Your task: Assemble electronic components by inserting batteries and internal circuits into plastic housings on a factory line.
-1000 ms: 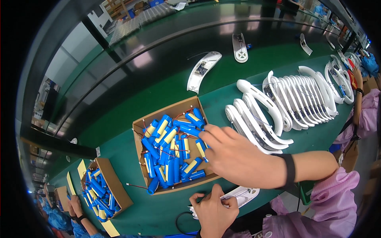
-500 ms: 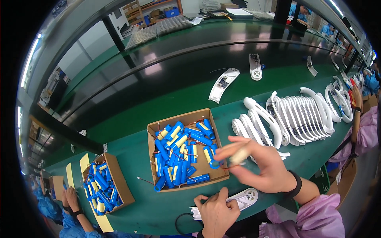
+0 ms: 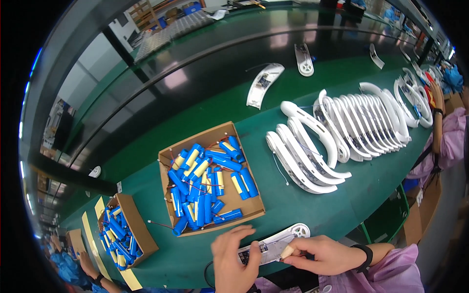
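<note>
White shell (image 3: 278, 241): over green table (image 3: 320, 210). Left hand (image 3: 232, 263): at shell's left end, fingers spread. Right hand (image 3: 323, 254): pinches cream piece (image 3: 287, 252) at shell. Box (image 3: 244, 206), blue batteries (image 3: 207, 207): beyond shell.

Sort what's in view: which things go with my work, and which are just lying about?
In the work:
pale piece, in your right hand
open white shell, near your left hand
probably blue cylinders, row of white shells

Lying about, seemingly:
yellow strips
brown carton, right

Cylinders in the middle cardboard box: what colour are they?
Blue cylinders, many with pale yellow strips; best seen in the head view.
</note>
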The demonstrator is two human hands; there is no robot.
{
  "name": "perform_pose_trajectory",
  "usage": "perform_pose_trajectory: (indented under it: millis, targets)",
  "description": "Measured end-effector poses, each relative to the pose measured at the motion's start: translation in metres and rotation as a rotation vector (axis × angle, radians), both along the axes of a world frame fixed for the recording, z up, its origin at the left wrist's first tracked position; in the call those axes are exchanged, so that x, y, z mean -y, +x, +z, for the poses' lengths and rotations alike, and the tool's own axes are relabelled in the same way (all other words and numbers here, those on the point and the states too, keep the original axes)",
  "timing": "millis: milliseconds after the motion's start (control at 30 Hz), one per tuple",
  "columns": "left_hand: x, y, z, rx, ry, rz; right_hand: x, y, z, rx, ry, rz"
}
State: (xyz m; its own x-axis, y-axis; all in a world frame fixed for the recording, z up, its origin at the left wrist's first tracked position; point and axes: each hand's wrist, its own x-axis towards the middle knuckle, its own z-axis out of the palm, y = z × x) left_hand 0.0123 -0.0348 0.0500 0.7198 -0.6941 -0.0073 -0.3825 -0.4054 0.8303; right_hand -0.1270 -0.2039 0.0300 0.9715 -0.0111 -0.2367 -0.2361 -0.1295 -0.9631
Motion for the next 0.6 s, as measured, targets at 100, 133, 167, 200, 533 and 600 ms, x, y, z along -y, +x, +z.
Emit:
perform_pose_trajectory:
  millis: [100, 133, 167, 200, 533, 600]
  targets:
    - [-0.015, -0.014, 0.014, -0.049, 0.057, 0.054, -0.008, 0.000, 0.001, 0.107, 0.003, -0.013]
    - [-0.020, -0.021, 0.014, -0.174, 0.050, 0.042, -0.011, 0.000, 0.001, 0.096, 0.015, -0.022]
    - [-0.021, -0.023, 0.012, -0.153, 0.080, -0.050, -0.015, 0.001, 0.001, 0.152, 0.003, -0.035]
    - [-0.022, -0.025, 0.011, -0.133, 0.107, -0.140, -0.017, 0.001, 0.002, 0.208, -0.009, -0.046]
    - [-0.023, -0.028, -0.012, 0.040, 0.020, -0.102, -0.017, 0.009, -0.013, 0.470, -0.424, -0.116]
    - [-0.014, -0.022, -0.021, 0.331, 0.150, 0.090, -0.017, 0.012, -0.011, 0.408, -0.556, -0.104]
